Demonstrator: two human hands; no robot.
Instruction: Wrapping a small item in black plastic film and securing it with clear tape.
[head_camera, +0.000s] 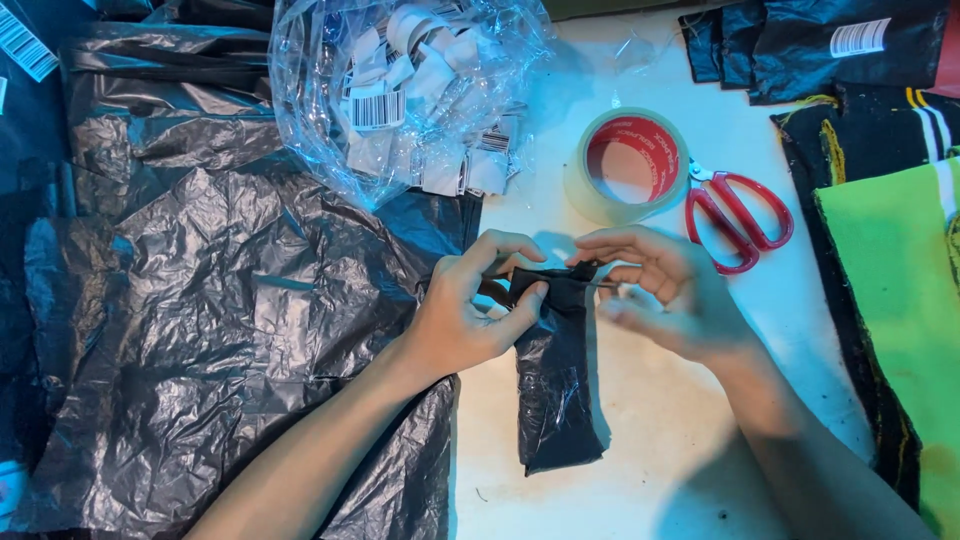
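Black plastic packet (555, 385) | both hands pinch top | clear bag (400, 90): labels

The small wrapped packet (555, 400) is glossy black, creased with pale grey highlights. The spread plastic sheeting (200, 300) on the left is the same shiny black, crinkled all over. The counter (660, 440) is white with a faint bluish cast. The tape roll (627, 165) is clear and yellowish, with a red inner core bearing white print. The scissors (738, 208) have red handles and silvery blades. The clear bag (400, 90) is transparent and holds white labels striped with black barcodes. The fabric (900, 300) at the right edge is bright lime green beside black cloth (850, 130) with yellow stitching and white stripes.
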